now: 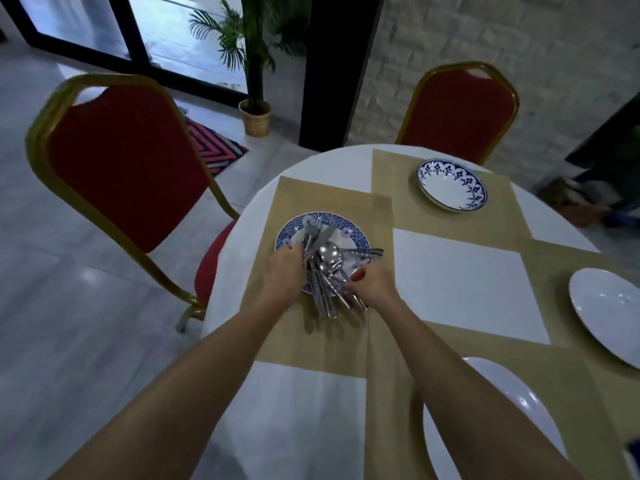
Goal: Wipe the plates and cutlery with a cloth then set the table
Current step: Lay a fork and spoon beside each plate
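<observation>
My left hand [284, 268] and right hand [372, 284] both grasp the cutlery [325, 275] on the plate [358, 237] under my fingers [293, 251]; I should lift one piece slowly, not the heap.

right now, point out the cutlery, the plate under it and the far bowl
cutlery [329, 255], head view, a spoon's bowl
plate [347, 227], head view, far rim
bowl [446, 192], head view, white inside

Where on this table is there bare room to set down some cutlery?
The white square of tablecloth bordered by tan placemats is free, between the blue patterned plate and the far-right white plate. Crowded: the blue patterned plate, heaped with cutlery, left hand and right hand in it.
</observation>
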### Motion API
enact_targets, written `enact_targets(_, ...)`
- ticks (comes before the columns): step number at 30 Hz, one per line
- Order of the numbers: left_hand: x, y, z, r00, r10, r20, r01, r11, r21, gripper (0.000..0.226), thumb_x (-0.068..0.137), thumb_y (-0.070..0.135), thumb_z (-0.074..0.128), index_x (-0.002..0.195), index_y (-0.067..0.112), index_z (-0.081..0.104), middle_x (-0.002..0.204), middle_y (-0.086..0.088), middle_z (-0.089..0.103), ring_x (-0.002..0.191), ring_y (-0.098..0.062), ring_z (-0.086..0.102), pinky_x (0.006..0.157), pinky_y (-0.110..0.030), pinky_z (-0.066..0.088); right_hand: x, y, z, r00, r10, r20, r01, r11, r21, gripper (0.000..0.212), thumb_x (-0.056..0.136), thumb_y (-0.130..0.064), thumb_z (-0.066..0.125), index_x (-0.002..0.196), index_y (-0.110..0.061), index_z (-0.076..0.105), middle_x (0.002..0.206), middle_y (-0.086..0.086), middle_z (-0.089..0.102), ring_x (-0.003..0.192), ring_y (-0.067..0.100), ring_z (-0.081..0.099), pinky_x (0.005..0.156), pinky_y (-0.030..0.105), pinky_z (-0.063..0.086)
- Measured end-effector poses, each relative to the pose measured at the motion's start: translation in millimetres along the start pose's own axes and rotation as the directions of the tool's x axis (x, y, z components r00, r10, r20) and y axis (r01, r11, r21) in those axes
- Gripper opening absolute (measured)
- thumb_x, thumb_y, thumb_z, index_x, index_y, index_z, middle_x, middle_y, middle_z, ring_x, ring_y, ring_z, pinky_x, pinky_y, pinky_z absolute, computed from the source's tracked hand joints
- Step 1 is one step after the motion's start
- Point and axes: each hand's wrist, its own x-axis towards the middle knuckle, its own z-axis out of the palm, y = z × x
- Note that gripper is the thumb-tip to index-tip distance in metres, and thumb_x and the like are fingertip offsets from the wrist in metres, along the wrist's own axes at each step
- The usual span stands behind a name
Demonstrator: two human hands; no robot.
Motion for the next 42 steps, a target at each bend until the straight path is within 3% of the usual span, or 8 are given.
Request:
enact_targets(9,-4.9,11.0,14.6,0.99,0.116,-0.083,-0.115,0.993,0.014,0.028,0.091,0.011,0.051,0.118,0.018,0.055,0.119,-0.006,0.055,0.108,-0.026,0.049,0.084,-0.032,0.042,-2.7,18.4,-27.7,0.969,0.198,0.149,-0.235,0.925,0.297,0.01,0.084,-0.01,0.069,0.077,-0.004,0.064,0.064,0.012,0.054,0.051,0.018,0.047,0.05,0.024,0.038)
enact_targets(13,-17.4,32.7,14.4,0.998,-0.035,-0.049,0.017,0.942,-0.334,0.016,0.093,0.021,0.052,0.101,0.01,0.06,0.093,-0.006,0.065,0.085,-0.022,0.06,0.071,-0.032,0.049,-9.8,19.7,-38.1,0.939,0.26,0.225,-0.333,0.85,0.408,0.017,0.088,-0.007,0.065,0.072,0.0,0.062,0.06,0.01,0.05,0.048,0.016,0.041,0.047,0.02,0.033)
enact_targets(17,-28.6,58.6,22.1,0.882,-0.175,0.437,0.422,0.703,-0.572,0.041,0.09,0.042,0.057,0.086,0.004,0.069,0.082,-0.012,0.072,0.077,-0.028,0.069,0.071,-0.033,0.056,-15.5,15.5,-41.8,0.911,0.279,0.304,-0.404,0.753,0.52,0.016,0.087,-0.007,0.068,0.073,-0.004,0.061,0.062,0.008,0.055,0.051,0.013,0.049,0.046,0.019,0.041)
enact_targets(23,-23.5,75.0,21.3,0.68,-0.223,0.698,0.725,0.061,-0.686,0.021,0.084,0.017,0.07,0.078,-0.003,0.066,0.067,-0.015,0.07,0.05,-0.02,0.066,0.061,-0.03,0.059,-20.9,-1.8,-31.5,0.869,0.302,0.392,-0.493,0.604,0.626,0.018,0.092,-0.009,0.058,0.075,-0.009,0.059,0.066,0.003,0.057,0.055,0.008,0.049,0.045,0.015,0.037)
enact_targets(30,-17.2,56.6,13.3,0.608,-0.236,0.758,0.781,0.007,-0.624,0.025,0.086,0.014,0.067,0.101,-0.005,0.063,0.083,-0.018,0.072,0.075,-0.027,0.071,0.091,-0.044,0.053,-19.7,-9.1,-30.9,0.822,0.315,0.475,-0.553,0.643,0.53,0.022,0.093,-0.012,0.056,0.071,-0.011,0.057,0.053,-0.003,0.053,0.05,0.006,0.043,0.04,0.012,0.036)
enact_targets(35,-15.2,58.2,10.3,0.608,-0.214,0.764,0.773,-0.056,-0.631,0.012,0.087,0.004,0.065,0.094,-0.003,0.058,0.046,-0.005,0.064,0.039,-0.01,0.062,0.048,-0.021,0.054,-18.7,-11.1,-33.0,0.805,0.28,0.523,-0.569,0.615,0.546,0.015,0.093,-0.014,0.058,0.078,-0.011,0.058,0.069,0.0,0.055,0.056,0.007,0.047,0.039,0.013,0.041)
enact_targets(39,-14.8,53.7,12.9,0.597,-0.236,0.766,0.78,-0.051,-0.624,0.024,0.083,0.01,0.07,0.101,-0.001,0.06,0.081,-0.016,0.072,0.05,-0.016,0.066,0.057,-0.028,0.058,-12.9,-2.5,-39.0,0.811,0.282,0.513,-0.565,0.606,0.56,0.016,0.096,-0.011,0.055,0.08,-0.009,0.06,0.065,0.0,0.06,0.056,0.007,0.053,0.041,0.014,0.044)
enact_targets(42,-15.8,46.1,9.4,0.577,-0.178,0.797,0.806,-0.036,-0.591,0.009,0.088,0.009,0.063,0.087,0.001,0.06,0.069,-0.01,0.067,0.045,-0.012,0.062,0.047,-0.024,0.055,-3.1,2.9,-36.4,0.879,0.285,0.383,-0.449,0.764,0.462,0.007,0.093,-0.009,0.059,0.093,-0.004,0.062,0.077,0.007,0.061,0.06,0.012,0.056,0.046,0.017,0.048)
